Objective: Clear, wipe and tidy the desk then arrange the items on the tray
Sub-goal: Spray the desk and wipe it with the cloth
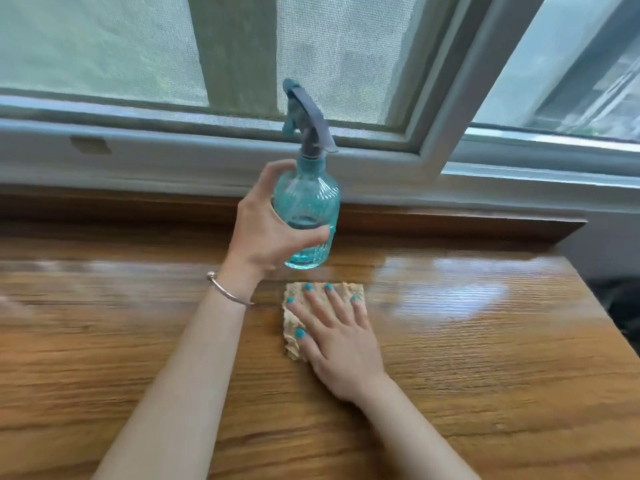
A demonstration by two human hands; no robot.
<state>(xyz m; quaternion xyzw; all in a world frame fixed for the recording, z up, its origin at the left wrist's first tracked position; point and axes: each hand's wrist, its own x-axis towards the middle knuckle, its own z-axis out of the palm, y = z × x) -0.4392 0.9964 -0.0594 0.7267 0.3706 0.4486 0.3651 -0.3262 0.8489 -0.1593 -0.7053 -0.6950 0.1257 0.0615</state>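
Left hand point(273, 233) wraps the teal spray bottle point(306, 216) near the desk's point(485, 358) far edge, base at or just off the wood. Right hand point(337, 336), fingers spread, presses tan cloth point(294, 320) flat mid-desk. Wiping step, likely: park bottle aside, then long overlapping passes along the grain.

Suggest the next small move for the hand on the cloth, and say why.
Probably sweep the cloth sideways across the desk. The right hand presses flat on it, the left hand grips the spray bottle upright, clear of the cloth, and the wood nearby looks glossy, perhaps wet.
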